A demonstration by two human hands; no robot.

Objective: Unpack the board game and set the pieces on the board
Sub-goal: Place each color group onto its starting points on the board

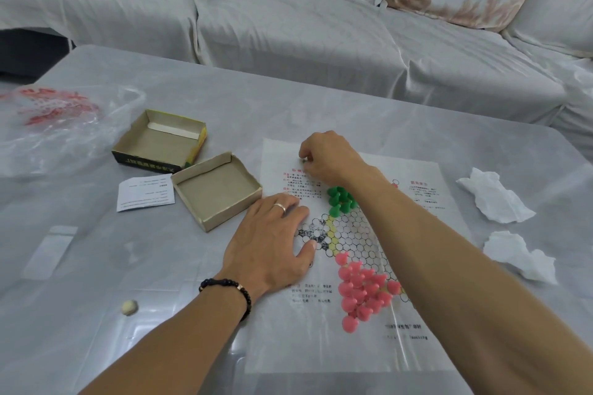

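Board: thin white paper game sheet point(353, 346) printed with a hexagonal grid of circles, lying flat on the grey plastic-covered table point(160, 314). Unpacking appears done: two open cardboard box halves point(218, 192) sit at 10 o'clock from the sheet, both showing nothing inside, with a small white printed leaflet point(146, 192) just beside them at 9 o'clock.

Pieces placed so far: cluster of pink plastic cone-shaped pawns point(362, 290) at the 6 o'clock tip of the grid, roughly fifteen, exact count uncertain because they overlap. Cluster of green plastic pawns point(340, 199) at the 12 o'clock side, about eight visible; more may be hidden under the forearm.

Right hand point(327, 157), reaching to 11 o'clock of the sheet, has fingers curled down and seems to pinch a small green piece point(303, 161); view too small to confirm. Left hand point(272, 240), with a ring and beaded bracelet, rests flat with fingers extended on the sheet's 9 o'clock edge, pinning it.

Judgement: mid-to-late stage. Green set not finished; other grid corners bare.

Other: two crumpled white tissues point(494, 199) at 3 o'clock; one clear plastic bag point(57, 125) with red print at 10 o'clock.
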